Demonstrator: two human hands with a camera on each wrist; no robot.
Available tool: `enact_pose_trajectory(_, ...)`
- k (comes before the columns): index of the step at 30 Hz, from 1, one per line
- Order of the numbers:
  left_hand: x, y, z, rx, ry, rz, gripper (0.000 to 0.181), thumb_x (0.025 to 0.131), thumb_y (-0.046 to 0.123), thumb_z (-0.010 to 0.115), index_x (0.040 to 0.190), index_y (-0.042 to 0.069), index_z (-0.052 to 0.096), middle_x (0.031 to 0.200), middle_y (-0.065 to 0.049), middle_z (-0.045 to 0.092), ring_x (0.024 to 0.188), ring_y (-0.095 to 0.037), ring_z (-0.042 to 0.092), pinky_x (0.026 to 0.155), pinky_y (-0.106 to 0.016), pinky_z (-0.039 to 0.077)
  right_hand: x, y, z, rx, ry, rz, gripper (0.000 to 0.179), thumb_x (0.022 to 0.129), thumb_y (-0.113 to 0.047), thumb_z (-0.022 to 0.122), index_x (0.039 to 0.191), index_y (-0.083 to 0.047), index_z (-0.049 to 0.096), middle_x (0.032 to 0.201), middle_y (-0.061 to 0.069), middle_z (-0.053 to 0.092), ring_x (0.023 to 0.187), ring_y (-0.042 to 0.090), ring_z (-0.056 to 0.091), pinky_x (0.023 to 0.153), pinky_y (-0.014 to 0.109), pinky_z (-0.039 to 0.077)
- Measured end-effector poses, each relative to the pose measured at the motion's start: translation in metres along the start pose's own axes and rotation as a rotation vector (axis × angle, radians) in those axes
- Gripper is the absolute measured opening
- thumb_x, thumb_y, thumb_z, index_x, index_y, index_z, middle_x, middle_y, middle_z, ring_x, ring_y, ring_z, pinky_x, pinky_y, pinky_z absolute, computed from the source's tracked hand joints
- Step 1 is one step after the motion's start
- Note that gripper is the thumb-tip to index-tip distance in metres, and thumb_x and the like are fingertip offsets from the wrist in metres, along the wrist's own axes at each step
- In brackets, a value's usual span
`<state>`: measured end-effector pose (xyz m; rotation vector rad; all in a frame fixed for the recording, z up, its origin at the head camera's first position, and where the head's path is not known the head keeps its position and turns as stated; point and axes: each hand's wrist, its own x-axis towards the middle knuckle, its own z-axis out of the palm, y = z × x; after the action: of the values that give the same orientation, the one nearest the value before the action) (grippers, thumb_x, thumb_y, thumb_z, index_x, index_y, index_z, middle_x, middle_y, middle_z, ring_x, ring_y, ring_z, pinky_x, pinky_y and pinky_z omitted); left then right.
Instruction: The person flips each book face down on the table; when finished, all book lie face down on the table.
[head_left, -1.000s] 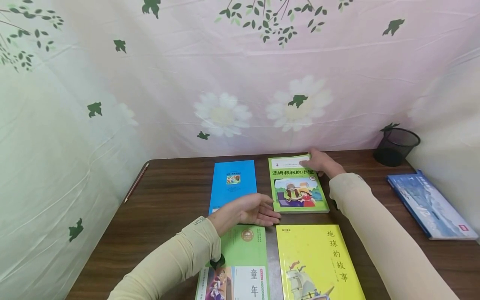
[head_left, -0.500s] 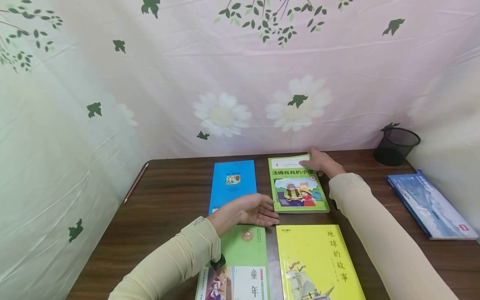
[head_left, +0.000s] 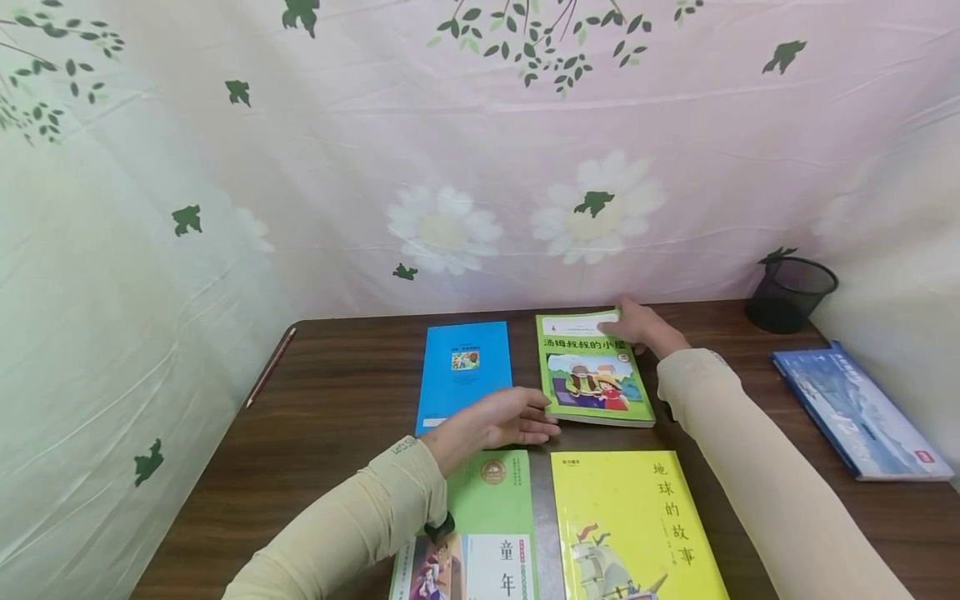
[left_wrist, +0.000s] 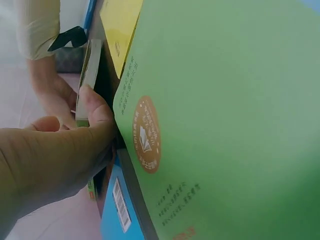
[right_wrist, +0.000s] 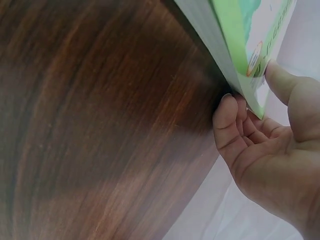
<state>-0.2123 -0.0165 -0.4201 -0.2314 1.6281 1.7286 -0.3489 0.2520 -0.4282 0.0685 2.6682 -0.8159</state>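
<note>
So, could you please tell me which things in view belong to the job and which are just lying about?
Part of the work: far green book, right hand gripping its far corner, left hand at its near corner.
Apparently lying about: blue book, near green book, yellow book, blue-and-white book, black mesh cup, pencil.

Left hand outstretched, thumb above fingers; right hand farther out, pinching between thumb and curled fingers

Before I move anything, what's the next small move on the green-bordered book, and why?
Probably close the left grip on the near left corner of the green-bordered book before any lift. The right grip pinches its far right corner, while the left shows no clear hold at the near one.
</note>
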Motion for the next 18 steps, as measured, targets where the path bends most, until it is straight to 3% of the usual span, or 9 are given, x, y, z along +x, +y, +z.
enact_pose_trajectory(5, 0.0039, 0.0002, 0.0049, 0.087, 0.023, 0.0, 0.02, 0.099, 0.016, 0.061, 0.113, 0.003, 0.066, 0.107, -0.018, 0.071, 0.075, -0.016, 0.067, 0.067, -0.023, 0.056, -0.0008, 0.0009, 0.0005, 0.012, 0.006, 0.001, 0.066, 0.101, -0.039, 0.057, 0.142, 0.004, 0.029, 0.12, 0.027, 0.052, 0.099, 0.035, 0.058, 0.067, 0.036, 0.055)
enact_pose_trajectory(18, 0.0055, 0.0006, 0.0072, 0.288, 0.052, 0.06, 0.021, 0.099, 0.029, 0.063, 0.109, 0.01, 0.064, 0.097, -0.008, 0.077, 0.07, -0.01, 0.069, 0.063, -0.023, 0.056, -0.0032, 0.0002, -0.0001, -0.003, 0.02, -0.009, 0.055, 0.1, -0.039, 0.055, 0.131, 0.003, 0.038, 0.115, 0.025, 0.055, 0.097, 0.034, 0.058, 0.069, 0.038, 0.054)
